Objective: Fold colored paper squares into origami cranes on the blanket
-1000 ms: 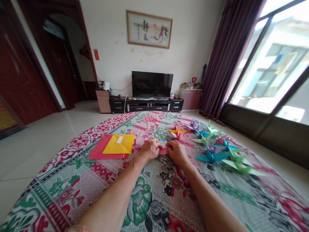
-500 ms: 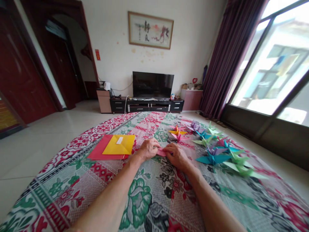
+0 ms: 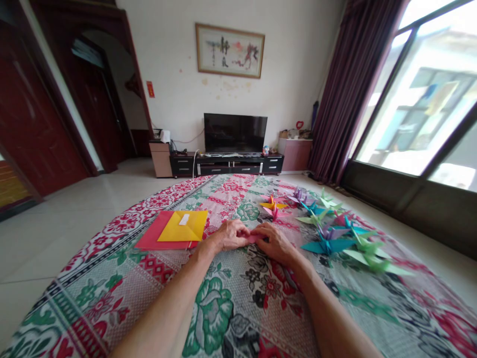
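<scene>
A small piece of folded pink paper (image 3: 254, 239) is between my two hands, just over the patterned tablecloth (image 3: 214, 308). My left hand (image 3: 231, 234) has its fingers closed on the paper's left end. From the other side, my right hand (image 3: 272, 238) pinches the paper with bent fingers. Much of the paper is hidden by the fingers, so its full shape cannot be made out. Just beyond my right hand sit a pink paper crane (image 3: 275, 214) and an orange paper crane (image 3: 273, 204).
Left of my hands, a yellow paper sheet (image 3: 186, 228) with a small white piece (image 3: 184, 220) lies on red paper (image 3: 149, 236). Several purple, green and blue cranes stand at right, including a blue crane (image 3: 328, 245). A television (image 3: 235, 133) stands beyond the table.
My hands have shifted slightly, the fingers drawing closer together, so less of the pink paper shows. Both hands still hold it. The view has tilted a little.
</scene>
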{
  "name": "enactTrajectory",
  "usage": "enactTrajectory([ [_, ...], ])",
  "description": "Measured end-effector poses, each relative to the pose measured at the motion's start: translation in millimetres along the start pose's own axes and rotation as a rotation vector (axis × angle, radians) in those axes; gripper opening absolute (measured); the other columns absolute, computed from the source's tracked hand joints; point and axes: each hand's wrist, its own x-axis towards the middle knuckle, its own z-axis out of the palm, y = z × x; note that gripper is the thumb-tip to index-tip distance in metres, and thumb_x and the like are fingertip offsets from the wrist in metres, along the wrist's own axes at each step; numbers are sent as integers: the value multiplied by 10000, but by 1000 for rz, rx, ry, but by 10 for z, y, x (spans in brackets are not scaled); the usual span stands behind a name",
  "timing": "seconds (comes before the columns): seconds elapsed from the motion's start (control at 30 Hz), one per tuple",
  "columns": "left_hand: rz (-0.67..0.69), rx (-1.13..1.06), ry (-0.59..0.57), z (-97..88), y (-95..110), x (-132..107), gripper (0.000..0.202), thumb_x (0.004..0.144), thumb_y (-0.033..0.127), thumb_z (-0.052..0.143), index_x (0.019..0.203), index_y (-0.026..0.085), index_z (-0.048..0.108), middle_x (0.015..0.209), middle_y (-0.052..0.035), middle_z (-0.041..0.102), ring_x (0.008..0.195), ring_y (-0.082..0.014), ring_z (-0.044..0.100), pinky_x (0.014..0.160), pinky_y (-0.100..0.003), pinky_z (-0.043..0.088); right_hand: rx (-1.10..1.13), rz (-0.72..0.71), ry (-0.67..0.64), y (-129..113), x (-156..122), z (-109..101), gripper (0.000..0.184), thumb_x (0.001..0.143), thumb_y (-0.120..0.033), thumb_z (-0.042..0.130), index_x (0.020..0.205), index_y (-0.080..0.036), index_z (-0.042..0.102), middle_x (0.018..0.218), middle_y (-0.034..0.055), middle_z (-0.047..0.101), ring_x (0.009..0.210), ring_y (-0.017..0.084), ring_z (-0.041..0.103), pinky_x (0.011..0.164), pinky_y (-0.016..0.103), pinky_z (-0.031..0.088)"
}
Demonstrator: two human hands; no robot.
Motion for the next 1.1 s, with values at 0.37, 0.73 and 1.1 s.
enactTrajectory([
  [0.37, 40, 39, -42, 2, 30, 0, 181, 722, 177, 540, 777, 230, 703, 761, -12, 584, 718, -119, 541, 671, -206, 430, 66, 20, 9, -34, -11, -33, 156, 711, -142, 553, 812, -180, 666, 850, 32, 624, 792, 141, 566, 752, 262, 437],
  [0.73, -88, 40, -12, 97, -8, 51, 169, 673, 193, 522, 610, 187, 679, 732, -13, 579, 687, -123, 529, 598, -201, 415, 103, 13, 39, 63, -21, 34, 110, 724, -199, 597, 762, -189, 700, 896, 50, 636, 827, 152, 595, 787, 282, 463],
  [1.1, -129, -6, -86, 31, 43, 26, 172, 652, 217, 565, 744, 188, 708, 822, -25, 592, 708, -115, 526, 643, -198, 423, 96, 76, 60, 29, 2, 46, 124, 708, -180, 589, 727, -200, 710, 862, 48, 656, 784, 149, 606, 749, 265, 471],
])
